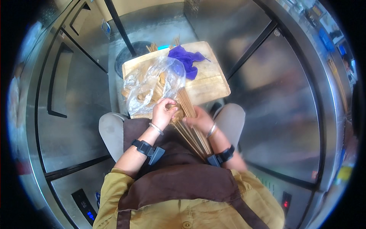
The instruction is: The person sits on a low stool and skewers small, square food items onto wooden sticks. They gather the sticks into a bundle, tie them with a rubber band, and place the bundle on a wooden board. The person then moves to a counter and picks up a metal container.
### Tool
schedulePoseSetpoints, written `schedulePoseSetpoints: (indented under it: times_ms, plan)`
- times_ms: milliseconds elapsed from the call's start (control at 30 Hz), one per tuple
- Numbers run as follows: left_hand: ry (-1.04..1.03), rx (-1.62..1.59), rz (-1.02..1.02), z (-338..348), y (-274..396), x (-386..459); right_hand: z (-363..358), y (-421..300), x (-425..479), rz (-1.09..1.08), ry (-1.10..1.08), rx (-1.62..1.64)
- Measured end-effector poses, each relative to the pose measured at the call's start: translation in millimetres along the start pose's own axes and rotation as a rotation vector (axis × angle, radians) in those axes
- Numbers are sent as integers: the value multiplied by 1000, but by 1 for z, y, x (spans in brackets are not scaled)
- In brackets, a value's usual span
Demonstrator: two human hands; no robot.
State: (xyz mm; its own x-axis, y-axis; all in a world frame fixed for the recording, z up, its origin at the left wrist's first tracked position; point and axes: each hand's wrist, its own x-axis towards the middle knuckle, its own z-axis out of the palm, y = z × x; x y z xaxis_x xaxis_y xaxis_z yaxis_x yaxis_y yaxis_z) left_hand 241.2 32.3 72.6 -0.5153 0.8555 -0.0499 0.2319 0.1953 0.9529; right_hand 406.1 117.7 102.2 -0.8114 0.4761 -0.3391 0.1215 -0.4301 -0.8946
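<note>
A bundle of thin wooden skewers (187,100) slants across my lap, its lower ends against the brown apron. My right hand (198,118) grips the bundle from the right side. My left hand (164,113) pinches a soft tan piece (177,114) against the skewers; what this piece is made of cannot be made out. Just beyond my left hand lies a crumpled clear plastic bag (137,100) with tan flat strips (157,88) in or under it. Both rest on a wooden board (210,88) in front of my knees.
A purple cloth (186,61) lies on the board's far part. More stick ends (152,47) show past its far edge. Stainless steel cabinets stand close at left (85,94) and right (280,100). A black pole (120,25) rises from a dark round base (121,61) behind the board.
</note>
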Motion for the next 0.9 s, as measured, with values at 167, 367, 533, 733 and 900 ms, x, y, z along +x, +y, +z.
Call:
schedulePoseSetpoints:
  times_ms: [167, 367, 533, 733, 900]
  plan:
    - [-170, -14, -162, -14, -22, 8, -4, -7, -3, 70, -145, 286]
    - [24, -60, -259, -49, -7, 31, -8, 3, 7, 103, -252, 336]
    - [60, 683, 518, -65, -35, 50, -10, 5, 8, 105, -226, 329]
    - [78, 188, -228, -59, -2, 53, -12, 10, 10, 91, -191, 259]
    - [71, 799, 387, -76, -40, 46, -10, 11, 11, 109, -205, 253]
